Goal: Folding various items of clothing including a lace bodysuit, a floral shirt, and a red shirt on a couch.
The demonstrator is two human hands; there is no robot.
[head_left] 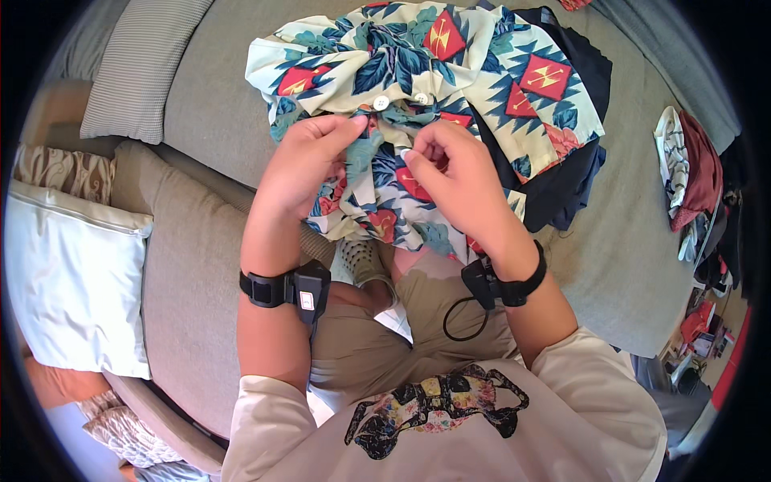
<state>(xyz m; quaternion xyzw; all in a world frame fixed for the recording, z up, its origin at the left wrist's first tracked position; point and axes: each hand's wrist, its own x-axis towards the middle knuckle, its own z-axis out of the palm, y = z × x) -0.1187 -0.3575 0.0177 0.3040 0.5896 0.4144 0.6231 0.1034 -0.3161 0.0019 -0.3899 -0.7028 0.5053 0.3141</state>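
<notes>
1. From the head view, I see a patterned shirt (pixel 401 68) bunched on the grey sofa (pixel 213 92), partly over dark clothing (pixel 556 207).
2. The left hand (pixel 307 157) pinches its cloth near two white buttons (pixel 381 103).
3. The right hand (pixel 459 170) curls against the shirt; whether it grips, I can't tell.

Both hands raised ahead of the body, near each other but apart, fingers bent.
The left hand (pixel 309 165) angles inward, its thumb (pixel 341 138) stretched toward the right hand (pixel 458 169) and lying against the bent forefinger, its other fingers mostly hidden beneath; the left forearm (pixel 273 345) runs almost straight down below it. The right hand turns inward too, forefinger curled and thumb tip pointing at the left hand; whether finger and thumb meet cannot be told. The right forearm (pixel 550 321) slants outward below that hand.
</notes>
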